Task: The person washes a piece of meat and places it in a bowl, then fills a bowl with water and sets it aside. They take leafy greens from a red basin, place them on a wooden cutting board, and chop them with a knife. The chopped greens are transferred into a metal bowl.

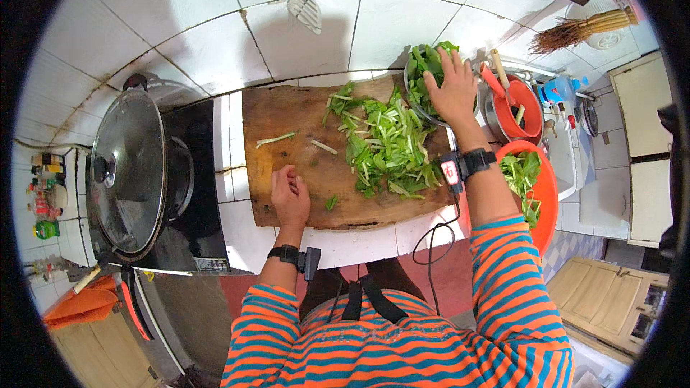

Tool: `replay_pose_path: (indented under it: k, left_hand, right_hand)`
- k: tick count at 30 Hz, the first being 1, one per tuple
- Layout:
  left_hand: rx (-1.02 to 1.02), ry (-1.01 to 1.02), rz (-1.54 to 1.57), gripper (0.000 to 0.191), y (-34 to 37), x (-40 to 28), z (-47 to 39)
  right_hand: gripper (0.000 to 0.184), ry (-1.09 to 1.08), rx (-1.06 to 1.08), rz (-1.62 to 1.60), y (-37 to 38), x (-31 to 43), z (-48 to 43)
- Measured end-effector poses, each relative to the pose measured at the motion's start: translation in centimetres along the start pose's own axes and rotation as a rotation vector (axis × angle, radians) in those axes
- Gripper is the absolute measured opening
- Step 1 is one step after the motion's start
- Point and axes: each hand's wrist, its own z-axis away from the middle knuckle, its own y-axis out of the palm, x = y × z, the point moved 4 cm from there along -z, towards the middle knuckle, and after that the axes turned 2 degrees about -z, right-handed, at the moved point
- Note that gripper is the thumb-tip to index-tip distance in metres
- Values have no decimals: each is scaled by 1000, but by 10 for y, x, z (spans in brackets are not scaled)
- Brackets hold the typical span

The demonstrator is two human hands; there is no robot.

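My right hand (pixel 455 86) lies palm down, fingers spread, on leafy greens (pixel 418 78) in a round bowl (pixel 409 105) at the board's far right corner. Part of the bowl and its contents is hidden under the hand. On the wooden cutting board (pixel 291 108) is a loose heap of chopped green leaves and stems (pixel 391 145). Over the board's near left part, my left hand (pixel 291 194) has its fingers curled in, with nothing visible in it. Two loose stem pieces (pixel 276 140) and a leaf scrap (pixel 331 202) lie nearby.
A lidded pan (pixel 129 172) sits on the black cooktop (pixel 194 242) at left. Right of the bowl, an orange-red strainer (pixel 517 113) rests in a metal pot. Nearer stands an orange basin (pixel 547 194) with more greens. A cable (pixel 429 248) hangs from my right wrist.
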Motion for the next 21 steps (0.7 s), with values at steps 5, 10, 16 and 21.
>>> replay_pose_path:
  k: [5,10,16,21]
  left_hand:
    - [38,-32,14,25,1,2,1]
    - [70,-50,-20,29,1,6,0]
    - [140,-252,155,29,0,14,-10]
    - [37,188,-435,48,-16,6,-69]
  right_hand:
    - [48,-369,-98,-307,-12,83,23]
    - [50,-443,324,-257,71,147,45]
    - [48,-372,538,-126,76,154,102]
    - [41,-345,476,-254,35,150,132]
